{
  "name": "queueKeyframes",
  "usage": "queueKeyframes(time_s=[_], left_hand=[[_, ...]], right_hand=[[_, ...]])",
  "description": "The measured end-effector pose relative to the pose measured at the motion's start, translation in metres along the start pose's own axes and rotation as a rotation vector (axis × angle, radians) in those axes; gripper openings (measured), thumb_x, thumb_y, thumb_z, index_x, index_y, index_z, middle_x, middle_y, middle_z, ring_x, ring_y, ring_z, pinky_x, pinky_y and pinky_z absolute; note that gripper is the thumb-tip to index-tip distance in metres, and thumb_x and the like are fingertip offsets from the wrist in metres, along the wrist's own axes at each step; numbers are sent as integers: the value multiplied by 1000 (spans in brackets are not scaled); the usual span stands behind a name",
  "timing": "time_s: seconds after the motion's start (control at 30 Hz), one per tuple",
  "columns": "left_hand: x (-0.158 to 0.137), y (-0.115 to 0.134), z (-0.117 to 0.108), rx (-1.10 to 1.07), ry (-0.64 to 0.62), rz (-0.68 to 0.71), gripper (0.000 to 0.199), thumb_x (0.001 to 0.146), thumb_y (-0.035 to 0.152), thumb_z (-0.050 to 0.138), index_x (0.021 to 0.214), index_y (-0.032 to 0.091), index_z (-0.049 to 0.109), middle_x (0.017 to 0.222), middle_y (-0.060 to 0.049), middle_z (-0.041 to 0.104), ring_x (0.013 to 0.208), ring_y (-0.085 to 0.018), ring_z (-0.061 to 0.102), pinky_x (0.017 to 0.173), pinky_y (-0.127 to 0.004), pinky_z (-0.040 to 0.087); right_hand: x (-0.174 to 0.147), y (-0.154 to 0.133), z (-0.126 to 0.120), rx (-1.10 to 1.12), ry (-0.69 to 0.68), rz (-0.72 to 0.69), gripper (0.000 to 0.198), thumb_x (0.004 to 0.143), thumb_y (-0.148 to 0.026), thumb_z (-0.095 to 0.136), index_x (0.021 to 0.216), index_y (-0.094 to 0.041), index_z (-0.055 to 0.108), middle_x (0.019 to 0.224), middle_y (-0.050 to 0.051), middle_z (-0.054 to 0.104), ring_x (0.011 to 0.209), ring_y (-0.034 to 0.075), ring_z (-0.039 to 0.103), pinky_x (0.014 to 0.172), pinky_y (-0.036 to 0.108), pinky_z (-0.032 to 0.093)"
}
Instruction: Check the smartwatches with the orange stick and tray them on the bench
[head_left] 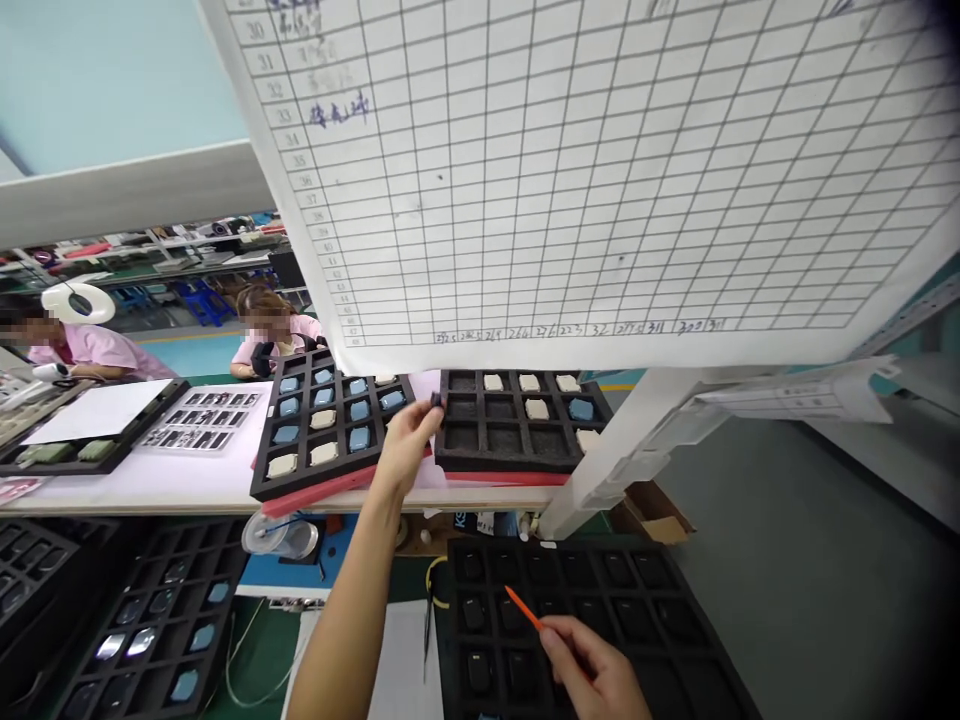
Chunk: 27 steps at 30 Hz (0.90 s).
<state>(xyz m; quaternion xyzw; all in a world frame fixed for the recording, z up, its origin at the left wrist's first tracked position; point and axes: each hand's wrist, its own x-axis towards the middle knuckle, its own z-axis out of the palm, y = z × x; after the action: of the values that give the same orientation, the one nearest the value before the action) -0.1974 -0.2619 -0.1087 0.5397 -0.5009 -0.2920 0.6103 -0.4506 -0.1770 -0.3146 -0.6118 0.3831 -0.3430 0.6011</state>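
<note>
My left hand (409, 440) reaches up to the shelf between two compartment trays, fingers pinched on a small dark object (436, 400) whose kind I cannot make out. Left of it stands a black foam tray (262, 478) with blue and cream rounded-square pieces. On its right is another black tray (487, 460), where a few cream pieces (537, 409) and a blue piece (580, 409) sit. My right hand (592, 665) is closed around a thin orange pointed stick (525, 608), its tip up and left. Below that hand lies a black tray (705, 650) of dark rounded pieces.
A large gridded paper sheet (600, 200) hangs across the top. A white post (622, 440) rises right of the shelf. At lower left are more trays (161, 640) and a clear plastic cup (300, 540). Two people in pink (105, 350) sit beyond the shelf.
</note>
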Motion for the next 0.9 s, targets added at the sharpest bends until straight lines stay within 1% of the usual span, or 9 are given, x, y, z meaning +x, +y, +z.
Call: queueKeyframes(time_s=[0.03, 0.07, 0.13, 0.2, 0.27, 0.37, 0.57, 0.77, 0.9], left_hand=[[-28, -2, -6, -204, -22, -89, 38, 85, 38, 67, 113, 12, 67, 115, -14, 63, 102, -21, 60, 89, -31, 49], [-54, -5, -10, -357, -38, -171, 40, 83, 38, 70, 112, 12, 68, 117, -14, 62, 99, -21, 60, 84, -29, 50], [-98, -12, -14, -592, -45, -320, 40, 81, 37, 73, 111, 10, 69, 118, -15, 61, 90, -18, 60, 74, -24, 50], [-129, -20, -12, -760, -27, -432, 38, 83, 35, 70, 110, 8, 69, 110, -15, 62, 82, -15, 59, 66, -20, 47], [-147, -25, -10, -873, -1, -507, 37, 86, 34, 66, 112, 7, 69, 100, -15, 63, 76, -13, 57, 62, -18, 45], [-161, -25, -10, -949, 48, -534, 36, 90, 33, 61, 112, 6, 70, 95, -14, 63, 73, -12, 55, 59, -17, 44], [-174, -15, -19, -938, 78, -514, 34, 93, 30, 52, 105, 5, 73, 99, -15, 64, 71, -13, 54, 61, -19, 45], [-178, -12, -22, -929, 61, -495, 32, 93, 31, 53, 103, 8, 74, 100, -13, 64, 71, -12, 54, 62, -19, 45], [-180, -12, -22, -938, 53, -493, 30, 91, 31, 57, 101, 9, 75, 100, -13, 64, 75, -13, 55, 61, -19, 44]], right_hand=[[2, -7, -2, -22, -14, -20, 52, 91, -63, 53, 94, -15, 71, 70, 3, 57, 64, 16, 53, 59, 21, 43], [4, -17, -3, -44, -8, -47, 49, 92, -62, 53, 95, -16, 71, 70, 3, 58, 64, 16, 54, 59, 21, 44], [7, -40, 0, -87, 17, -122, 43, 94, -56, 54, 94, -17, 71, 72, 2, 60, 64, 15, 54, 58, 19, 44], [9, -65, 7, -112, 58, -221, 37, 95, -50, 54, 93, -18, 72, 72, 1, 62, 62, 13, 55, 57, 18, 43], [9, -86, 17, -142, 72, -321, 32, 97, -45, 55, 92, -19, 72, 69, 0, 61, 58, 11, 54, 54, 17, 41], [8, -104, 31, -179, 66, -422, 25, 98, -37, 54, 92, -20, 71, 70, -2, 63, 57, 10, 54, 54, 17, 41], [6, -113, 42, -210, 50, -523, 19, 98, -29, 55, 92, -21, 71, 77, -4, 67, 62, 8, 59, 59, 14, 43], [3, -120, 46, -222, 46, -526, 22, 97, -29, 54, 91, -19, 73, 84, 0, 71, 70, 13, 65, 62, 17, 47], [1, -123, 46, -236, 23, -460, 29, 97, -35, 52, 89, -17, 73, 84, 4, 71, 70, 16, 65, 63, 21, 48]])
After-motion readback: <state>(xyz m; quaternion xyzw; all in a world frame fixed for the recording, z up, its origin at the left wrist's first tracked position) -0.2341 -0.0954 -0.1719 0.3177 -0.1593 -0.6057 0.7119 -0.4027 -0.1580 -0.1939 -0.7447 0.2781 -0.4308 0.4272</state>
